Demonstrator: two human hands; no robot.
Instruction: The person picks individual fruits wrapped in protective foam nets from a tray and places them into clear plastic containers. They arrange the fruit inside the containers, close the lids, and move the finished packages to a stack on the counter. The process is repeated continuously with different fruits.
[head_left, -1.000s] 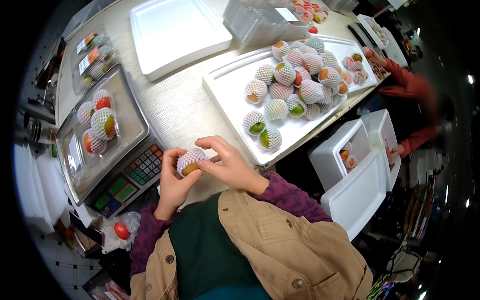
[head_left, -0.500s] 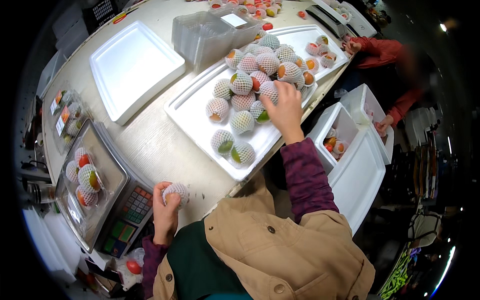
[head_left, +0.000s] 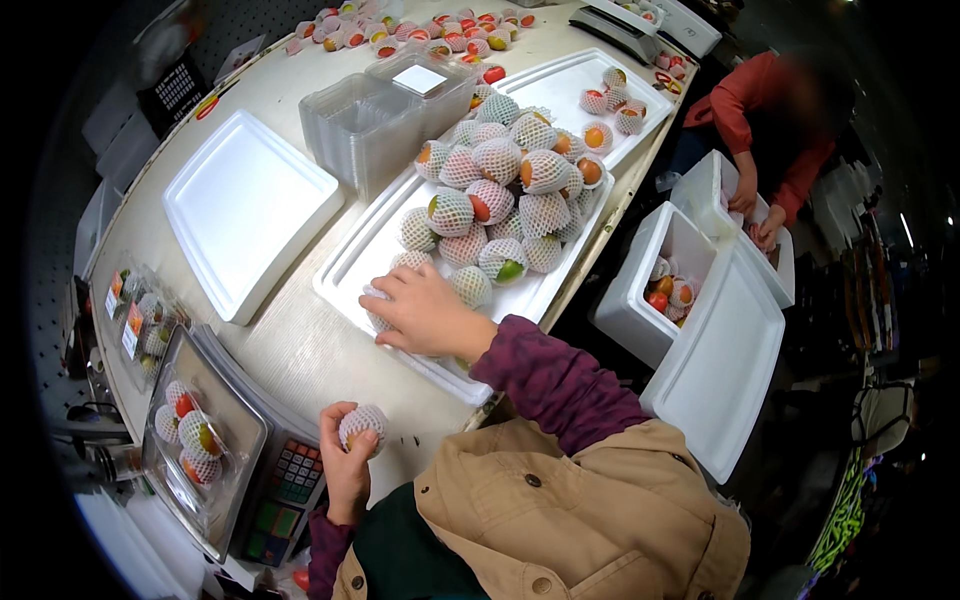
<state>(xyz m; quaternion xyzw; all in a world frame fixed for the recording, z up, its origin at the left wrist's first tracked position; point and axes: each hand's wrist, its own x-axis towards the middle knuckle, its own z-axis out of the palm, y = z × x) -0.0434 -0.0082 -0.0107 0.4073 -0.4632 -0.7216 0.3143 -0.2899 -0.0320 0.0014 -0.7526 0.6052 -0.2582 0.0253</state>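
Note:
A red-and-green fruit in a white foam net (head_left: 362, 428) is held up in my left hand (head_left: 345, 455), thumb on one side and fingers on the other. My right hand (head_left: 430, 312) reaches over the near-left part of a white foam tray (head_left: 345, 262). Its thumb and fingers close around another netted fruit (head_left: 377, 318), mostly covered by the hand. Beyond it, several netted fruits (head_left: 497, 160) are heaped on the tray. To the left, a scale (head_left: 262, 415) carries a clear plastic box (head_left: 212, 470) with several netted fruits inside.
Stacked clear boxes (head_left: 345, 130) stand behind the tray, and a white foam lid (head_left: 250, 210) lies to their left. More fruits (head_left: 440, 35) are spread at the far edge. A person in red (head_left: 740, 105) reaches into a foam box (head_left: 705, 185) at right.
My right hand has moved from the heap toward the tray's near-left side and onto a different fruit. The left hand keeps its fruit. The view has shifted, and the other person's hands are now together.

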